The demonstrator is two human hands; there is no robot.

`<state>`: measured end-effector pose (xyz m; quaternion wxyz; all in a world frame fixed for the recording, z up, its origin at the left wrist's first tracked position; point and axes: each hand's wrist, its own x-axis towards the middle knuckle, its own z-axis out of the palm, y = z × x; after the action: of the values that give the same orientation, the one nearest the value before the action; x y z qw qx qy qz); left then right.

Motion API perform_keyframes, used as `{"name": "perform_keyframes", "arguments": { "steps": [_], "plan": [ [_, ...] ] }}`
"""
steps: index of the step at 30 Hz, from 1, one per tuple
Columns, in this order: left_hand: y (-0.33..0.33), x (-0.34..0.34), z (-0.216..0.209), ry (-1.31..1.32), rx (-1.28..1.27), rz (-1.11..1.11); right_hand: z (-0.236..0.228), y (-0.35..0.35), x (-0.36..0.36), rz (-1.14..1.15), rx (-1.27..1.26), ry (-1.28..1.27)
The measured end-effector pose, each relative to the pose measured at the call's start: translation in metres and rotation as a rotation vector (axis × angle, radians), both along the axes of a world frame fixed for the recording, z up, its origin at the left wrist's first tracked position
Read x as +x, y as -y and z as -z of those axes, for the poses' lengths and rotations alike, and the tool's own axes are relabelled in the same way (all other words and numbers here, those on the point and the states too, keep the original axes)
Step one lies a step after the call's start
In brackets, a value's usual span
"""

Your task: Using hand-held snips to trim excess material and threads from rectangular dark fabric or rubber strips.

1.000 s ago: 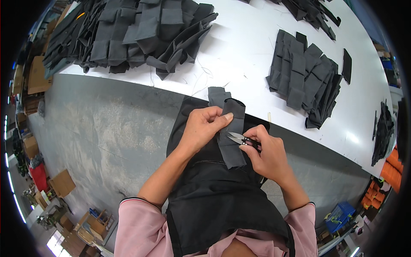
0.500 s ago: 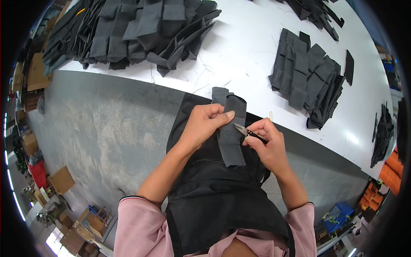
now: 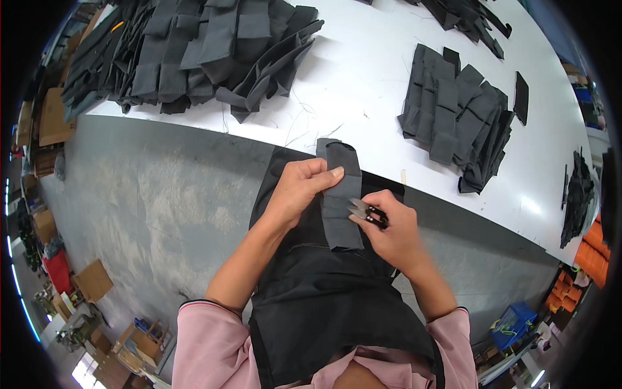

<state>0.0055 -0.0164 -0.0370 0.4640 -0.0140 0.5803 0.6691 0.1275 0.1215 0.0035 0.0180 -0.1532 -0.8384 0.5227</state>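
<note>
Now, left hand (image 3: 299,189): it is pinching the dark grey cloth strip (image 3: 342,223) between its thumb and bent fingers, up near the top.
Right hand (image 3: 396,228): it is gripping the thread snips (image 3: 377,219) with its thumb and fingers.
Snips: the blades are pointing left at the strip; I cannot tell if they are touching it.
Strip: it is hanging over the black apron (image 3: 337,318), and its top end is showing over the edge of the white table (image 3: 363,84).
Table: a big pile of dark cloth strips (image 3: 214,55) is sitting at the left, a smaller pile (image 3: 447,120) is sitting at the right, and thin threads (image 3: 297,120) are lying between them.
Floor (image 3: 162,188): a brown cardboard box (image 3: 93,282) is resting on the left side.
</note>
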Motion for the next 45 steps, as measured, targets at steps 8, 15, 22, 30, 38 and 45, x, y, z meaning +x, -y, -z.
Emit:
{"name": "perform_keyframes", "arguments": {
  "steps": [8,15,22,30,38,45],
  "plan": [
    [0.003,0.002,0.007,0.027,-0.003,-0.007,0.004,-0.024,0.017,-0.203,-0.175,0.04],
    [-0.002,-0.002,-0.004,0.018,-0.011,0.008,-0.003,-0.009,0.009,-0.06,0.226,-0.144],
    [-0.009,-0.01,-0.02,-0.205,0.08,0.218,0.006,-0.016,0.008,0.224,0.035,-0.103],
    [0.019,-0.099,-0.103,-1.194,0.064,0.35,-0.001,-0.083,-0.013,0.407,0.093,-0.074],
    [0.074,-0.186,-0.124,-1.846,-1.057,0.334,0.031,-0.141,-0.058,0.494,0.729,0.185],
    [-0.018,-0.08,-0.085,-1.305,-0.006,-0.165,0.044,-0.152,-0.055,0.609,0.413,-0.007]
  ]
}}
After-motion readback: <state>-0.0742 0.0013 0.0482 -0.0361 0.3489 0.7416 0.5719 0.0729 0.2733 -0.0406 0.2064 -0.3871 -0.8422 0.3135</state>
